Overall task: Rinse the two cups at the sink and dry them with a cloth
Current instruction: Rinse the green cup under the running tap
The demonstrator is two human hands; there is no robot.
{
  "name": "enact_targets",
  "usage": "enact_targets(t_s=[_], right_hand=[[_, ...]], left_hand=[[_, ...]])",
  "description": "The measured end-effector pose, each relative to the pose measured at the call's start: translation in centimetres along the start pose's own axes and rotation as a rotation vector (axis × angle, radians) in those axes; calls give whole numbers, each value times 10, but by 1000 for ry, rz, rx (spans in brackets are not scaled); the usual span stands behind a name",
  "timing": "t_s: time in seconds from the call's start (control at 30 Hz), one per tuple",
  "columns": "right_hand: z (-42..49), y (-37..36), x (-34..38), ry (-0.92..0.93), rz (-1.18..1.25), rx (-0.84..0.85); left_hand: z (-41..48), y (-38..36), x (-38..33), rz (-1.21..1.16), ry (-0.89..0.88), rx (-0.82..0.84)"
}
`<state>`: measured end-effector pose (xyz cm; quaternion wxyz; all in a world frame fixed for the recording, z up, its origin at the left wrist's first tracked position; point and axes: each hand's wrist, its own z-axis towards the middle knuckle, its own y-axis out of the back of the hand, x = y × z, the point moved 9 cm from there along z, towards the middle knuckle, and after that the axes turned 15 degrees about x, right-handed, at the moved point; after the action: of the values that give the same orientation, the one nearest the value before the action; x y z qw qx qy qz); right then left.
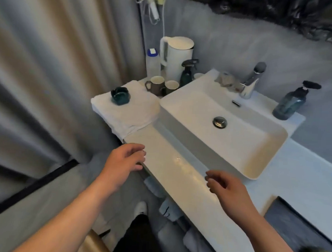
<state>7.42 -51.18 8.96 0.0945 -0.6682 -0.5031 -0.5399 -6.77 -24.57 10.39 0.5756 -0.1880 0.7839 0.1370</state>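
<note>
Apparently no step is begun yet. The left hand point(124, 158) and the right hand point(225, 187) hang at the front edge of the counter point(178, 174), fingers loosely curled, holding nothing. The two cups point(156, 85) stand near the back left corner, between the towel point(131, 114) and the sink point(246, 144). Next probably comes a long reach to grip one cup.

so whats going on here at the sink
A person stands at the sink, and the task looks not yet begun. The left hand and right hand hover empty, fingers loosely curled, by the counter's front edge. The two cups stand untouched at the back left, beside the towel and in front of the kettle. No water shows in the sink.
</note>
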Motion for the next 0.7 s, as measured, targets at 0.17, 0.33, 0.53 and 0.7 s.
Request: enact_targets(t_s=[0.17, 0.33, 0.53, 0.7], right_hand=[[54, -28, 22, -55, 17, 11], [132, -61, 67, -91, -14, 34], [230, -104, 137, -82, -57, 96], [297, -135, 195, -6, -147, 122]], left_hand=[[61, 68, -6, -35, -60, -40], [127, 127, -13, -14, -26, 27], [162, 192, 3, 47, 60, 104], [172, 244, 28, 45, 129, 116]])
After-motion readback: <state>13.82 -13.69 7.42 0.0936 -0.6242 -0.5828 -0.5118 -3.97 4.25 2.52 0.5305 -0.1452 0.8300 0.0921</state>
